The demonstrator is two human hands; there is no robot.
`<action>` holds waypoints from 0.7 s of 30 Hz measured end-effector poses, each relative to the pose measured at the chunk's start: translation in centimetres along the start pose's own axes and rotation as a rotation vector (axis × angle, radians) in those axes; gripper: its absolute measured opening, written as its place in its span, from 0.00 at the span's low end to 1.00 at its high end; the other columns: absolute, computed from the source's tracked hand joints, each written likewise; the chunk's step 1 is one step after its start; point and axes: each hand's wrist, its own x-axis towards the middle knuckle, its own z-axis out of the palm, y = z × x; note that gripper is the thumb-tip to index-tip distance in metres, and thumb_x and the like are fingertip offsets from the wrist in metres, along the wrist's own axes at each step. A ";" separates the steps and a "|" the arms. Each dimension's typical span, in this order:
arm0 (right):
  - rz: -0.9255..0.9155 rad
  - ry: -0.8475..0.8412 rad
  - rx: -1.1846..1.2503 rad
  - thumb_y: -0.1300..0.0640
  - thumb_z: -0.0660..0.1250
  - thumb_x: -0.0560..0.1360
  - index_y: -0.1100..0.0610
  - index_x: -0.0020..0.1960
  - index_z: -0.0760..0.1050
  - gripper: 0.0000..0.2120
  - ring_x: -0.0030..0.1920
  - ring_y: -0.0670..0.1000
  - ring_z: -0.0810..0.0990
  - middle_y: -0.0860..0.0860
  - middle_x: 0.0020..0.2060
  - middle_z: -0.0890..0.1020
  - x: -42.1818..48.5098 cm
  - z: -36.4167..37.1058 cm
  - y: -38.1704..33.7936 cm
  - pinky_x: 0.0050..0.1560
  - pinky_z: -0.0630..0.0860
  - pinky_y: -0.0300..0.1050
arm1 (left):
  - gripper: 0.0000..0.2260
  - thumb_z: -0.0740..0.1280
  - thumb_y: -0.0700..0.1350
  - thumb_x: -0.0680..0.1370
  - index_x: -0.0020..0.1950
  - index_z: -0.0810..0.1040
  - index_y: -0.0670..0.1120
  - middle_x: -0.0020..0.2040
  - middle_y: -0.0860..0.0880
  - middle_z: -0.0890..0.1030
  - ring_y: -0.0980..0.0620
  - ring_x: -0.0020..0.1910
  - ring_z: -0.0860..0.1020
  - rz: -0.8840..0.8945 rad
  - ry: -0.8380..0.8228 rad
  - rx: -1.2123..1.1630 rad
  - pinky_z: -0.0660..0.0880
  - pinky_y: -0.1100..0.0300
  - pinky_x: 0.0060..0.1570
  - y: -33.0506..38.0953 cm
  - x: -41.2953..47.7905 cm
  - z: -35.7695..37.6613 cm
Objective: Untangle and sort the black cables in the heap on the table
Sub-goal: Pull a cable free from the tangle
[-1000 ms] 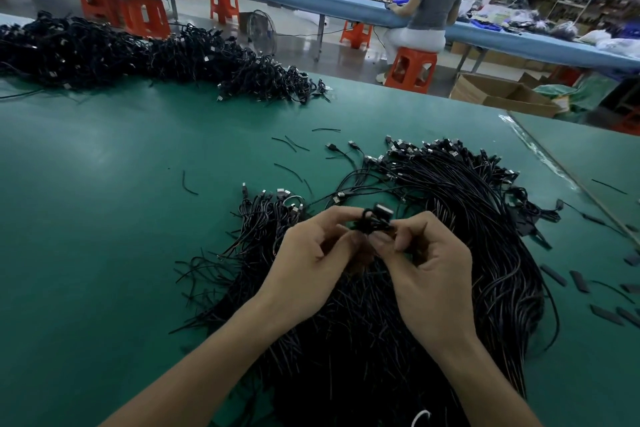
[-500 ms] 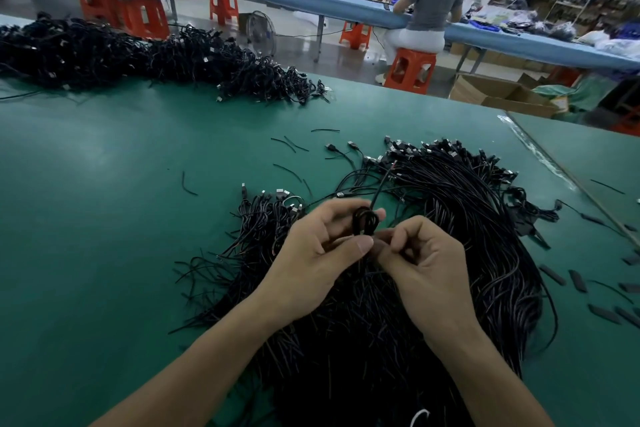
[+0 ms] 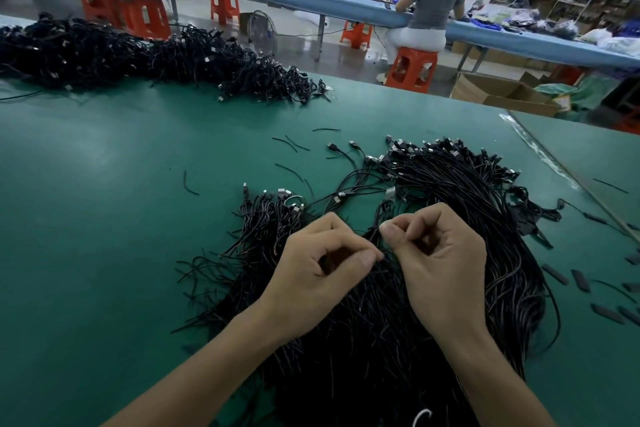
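A big heap of black cables (image 3: 460,218) with small metal plugs lies on the green table (image 3: 104,218) in front of me. Both my hands hover over its middle. My left hand (image 3: 322,274) has its fingers curled and pinches a thin black cable (image 3: 381,215) between thumb and forefinger. My right hand (image 3: 440,260) pinches the same cable a little higher, thumb against forefinger. The cable runs up from my fingers to a silver plug (image 3: 390,193). A smaller bunch of cables (image 3: 270,215) lies to the left of my hands.
A long second pile of black cables (image 3: 156,59) stretches along the table's far left. Loose cable scraps (image 3: 291,144) and short black sleeves (image 3: 580,279) lie scattered on the mat. A table seam (image 3: 568,170) runs at the right. Beyond, a person (image 3: 433,3) sits on an orange stool.
The small coiled loop held between my hands has come undone into a straight cable. My hands have moved slightly apart and lower, the plug end now standing up above my right fingers.
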 end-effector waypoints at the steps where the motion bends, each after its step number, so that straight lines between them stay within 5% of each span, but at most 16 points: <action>1: -0.021 0.005 -0.001 0.64 0.74 0.73 0.51 0.35 0.70 0.16 0.41 0.48 0.83 0.45 0.38 0.82 -0.1 0.1 -0.1 0.42 0.79 0.38 | 0.06 0.69 0.47 0.76 0.46 0.86 0.49 0.40 0.53 0.77 0.54 0.37 0.75 -0.017 -0.012 0.021 0.70 0.65 0.37 -0.1 0.0 0.1; 6: -0.089 0.013 0.040 0.66 0.73 0.72 0.51 0.36 0.70 0.15 0.42 0.47 0.83 0.43 0.39 0.82 -0.6 0.4 -0.5 0.43 0.78 0.34 | 0.08 0.66 0.45 0.81 0.52 0.83 0.56 0.38 0.59 0.81 0.62 0.31 0.74 -0.161 -0.179 0.105 0.69 0.70 0.34 -0.8 0.0 0.5; 12: -0.039 -0.069 0.167 0.72 0.73 0.71 0.54 0.36 0.71 0.17 0.42 0.46 0.84 0.45 0.38 0.83 -0.8 0.6 0.0 0.43 0.79 0.35 | 0.25 0.51 0.60 0.79 0.51 0.86 0.51 0.44 0.49 0.84 0.52 0.44 0.79 -0.491 -0.110 -0.449 0.76 0.63 0.43 -0.2 1.0 0.3; 15: 0.014 -0.193 0.230 0.71 0.73 0.71 0.51 0.35 0.72 0.18 0.48 0.47 0.85 0.50 0.38 0.84 -1.0 0.7 0.4 0.48 0.80 0.37 | 0.29 0.53 0.69 0.76 0.52 0.86 0.52 0.48 0.46 0.86 0.52 0.48 0.82 -0.586 -0.110 -0.452 0.76 0.58 0.49 0.0 1.3 0.0; 19: 0.082 -0.254 0.117 0.71 0.73 0.72 0.53 0.34 0.72 0.17 0.45 0.46 0.84 0.47 0.36 0.83 -1.0 0.9 1.4 0.46 0.82 0.44 | 0.12 0.67 0.52 0.79 0.54 0.86 0.47 0.50 0.47 0.86 0.53 0.53 0.84 -0.516 -0.119 -0.348 0.78 0.64 0.52 -0.4 1.5 -0.6; 21: 0.125 -0.227 0.082 0.69 0.73 0.72 0.53 0.34 0.72 0.16 0.40 0.53 0.83 0.51 0.34 0.82 -0.8 0.7 1.8 0.41 0.81 0.54 | 0.09 0.71 0.46 0.77 0.56 0.85 0.50 0.51 0.47 0.86 0.53 0.51 0.83 -0.520 -0.187 -0.329 0.78 0.63 0.52 -0.7 1.4 -1.0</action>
